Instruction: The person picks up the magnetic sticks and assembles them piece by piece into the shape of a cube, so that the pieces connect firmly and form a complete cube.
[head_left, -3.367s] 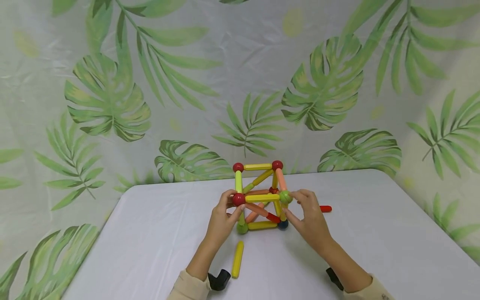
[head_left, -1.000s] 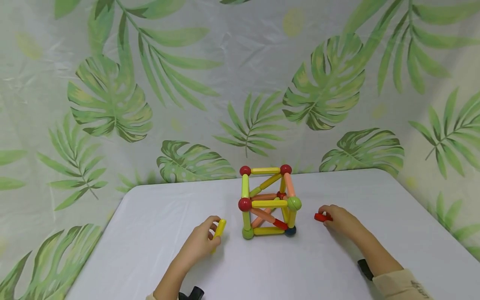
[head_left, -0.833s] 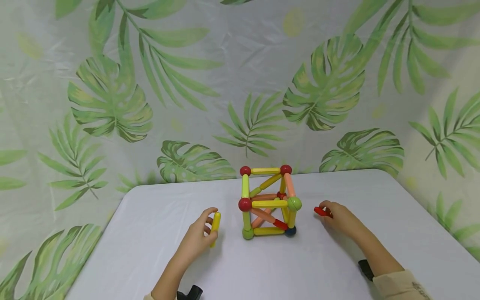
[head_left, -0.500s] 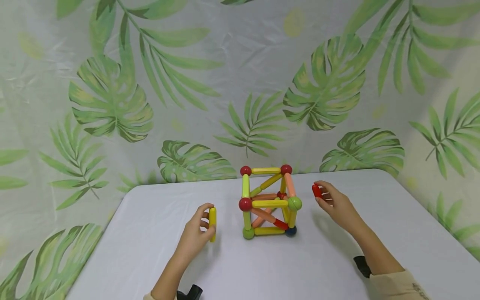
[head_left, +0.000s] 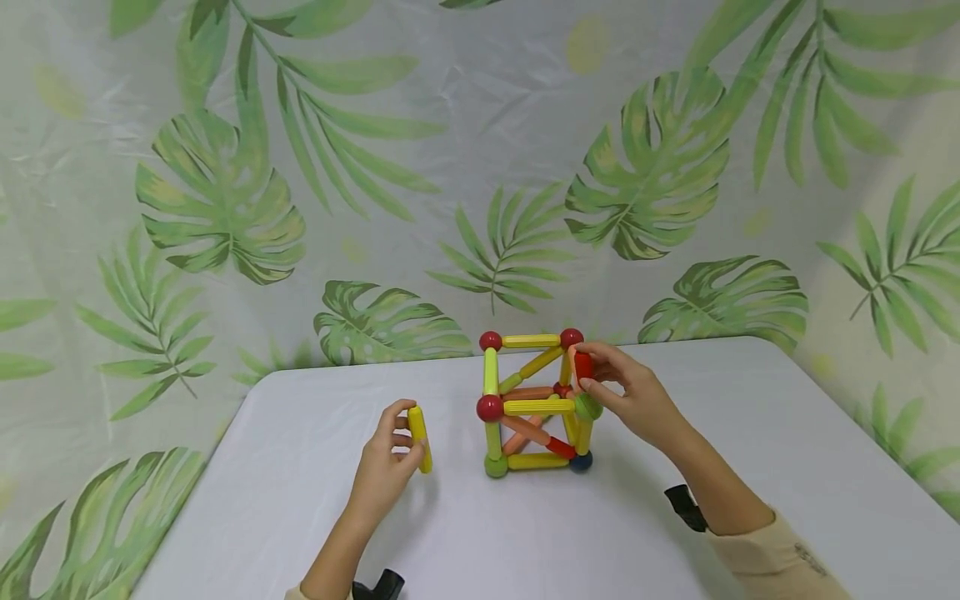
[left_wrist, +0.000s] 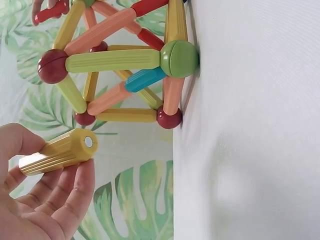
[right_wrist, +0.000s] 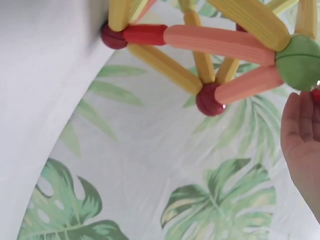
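A cube frame of magnetic rods and balls (head_left: pixel 538 407) stands on the white table, with red, green and dark blue balls at its corners and diagonal rods across its sides. Left of it, my left hand (head_left: pixel 381 471) pinches a yellow magnetic rod (head_left: pixel 420 439) above the table; the rod's round metal end shows in the left wrist view. My right hand (head_left: pixel 641 400) pinches a short red magnetic rod (head_left: pixel 583 371) by the cube's upper right side, just above the front green ball (head_left: pixel 590 407). In the right wrist view only a sliver of that red rod shows, under the green ball (right_wrist: pixel 300 62).
The white tabletop (head_left: pixel 285 475) ends at the back against a leaf-patterned cloth (head_left: pixel 495 167). Black wrist mounts (head_left: pixel 382 585) sit on both forearms, close over the table.
Both hands have let go of the cube and picked the yellow and red rods off the table. Lately the right hand has lifted the red rod left to the cube; the left has raised its rod slightly.
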